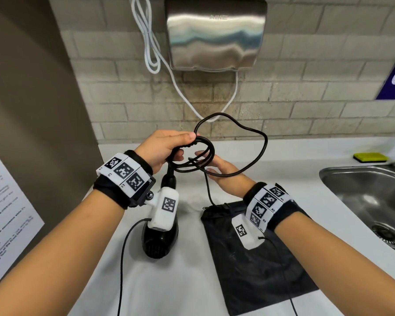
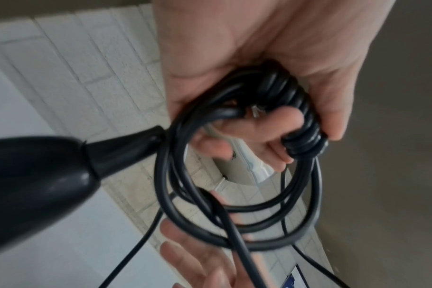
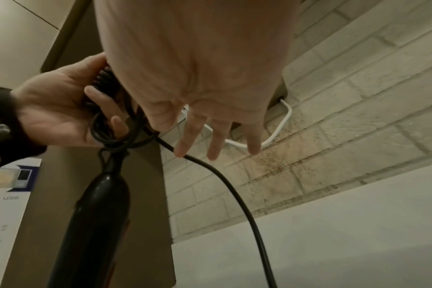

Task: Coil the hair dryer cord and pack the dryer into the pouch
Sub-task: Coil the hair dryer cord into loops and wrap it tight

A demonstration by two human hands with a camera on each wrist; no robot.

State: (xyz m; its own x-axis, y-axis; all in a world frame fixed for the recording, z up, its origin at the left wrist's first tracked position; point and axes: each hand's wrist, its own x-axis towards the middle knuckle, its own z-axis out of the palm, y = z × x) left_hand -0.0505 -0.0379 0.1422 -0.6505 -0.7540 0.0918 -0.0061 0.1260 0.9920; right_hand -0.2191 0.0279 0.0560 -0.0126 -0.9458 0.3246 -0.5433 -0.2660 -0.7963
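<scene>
So I count one hair dryer (image 1: 160,238) with one black cord (image 1: 237,142), one black pouch (image 1: 258,270), one yellow sponge (image 1: 371,157), one sink (image 1: 369,197), one wall hand dryer (image 1: 214,35).

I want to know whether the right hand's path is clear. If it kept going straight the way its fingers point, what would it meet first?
Probably the coiled cord that the left hand grips; the right hand, fingers straight, already reaches it.
</scene>
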